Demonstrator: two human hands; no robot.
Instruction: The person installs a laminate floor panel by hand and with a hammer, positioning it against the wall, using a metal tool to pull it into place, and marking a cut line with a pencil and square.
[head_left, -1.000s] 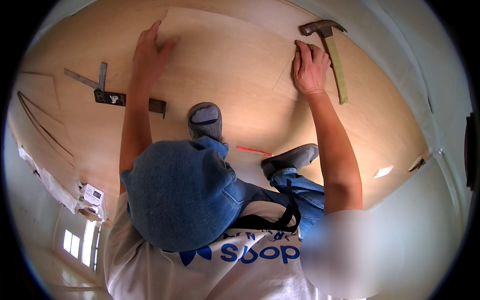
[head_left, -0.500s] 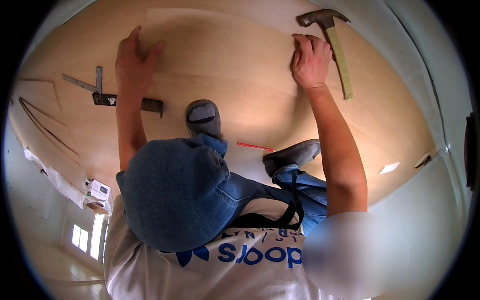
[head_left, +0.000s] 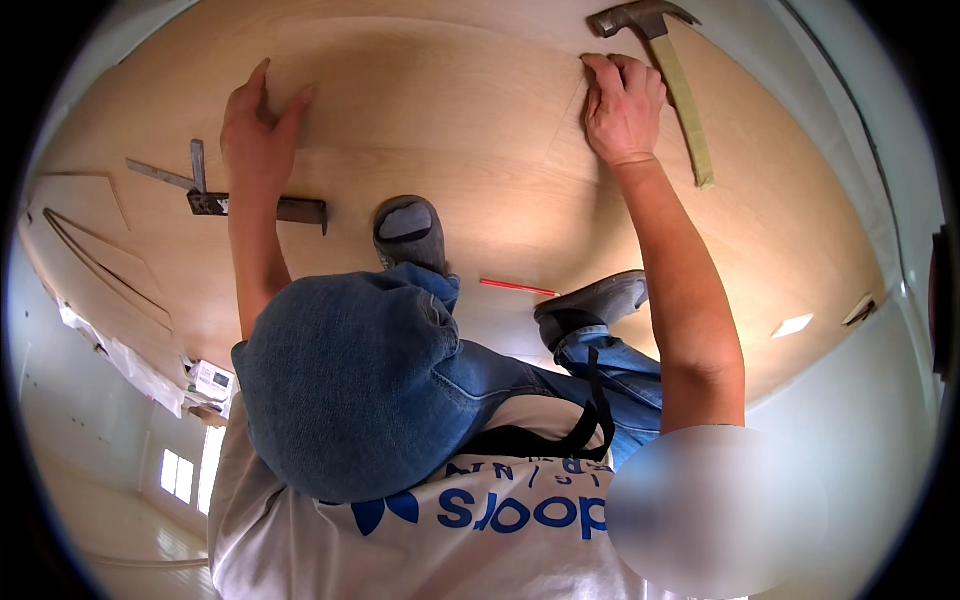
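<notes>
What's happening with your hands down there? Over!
Left hand open. Right hand curled near right edge of wood panel, grip unclear. Panel lying flat. Hammer close beside right hand; black-and-grey tool partly hidden by left forearm.

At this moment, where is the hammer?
In the head view, the hammer lies on the floor at the upper right, just right of the right hand.

board: smooth, wood-grained, low sheen | hammer head: dull dark metal | jeans: matt denim
</notes>
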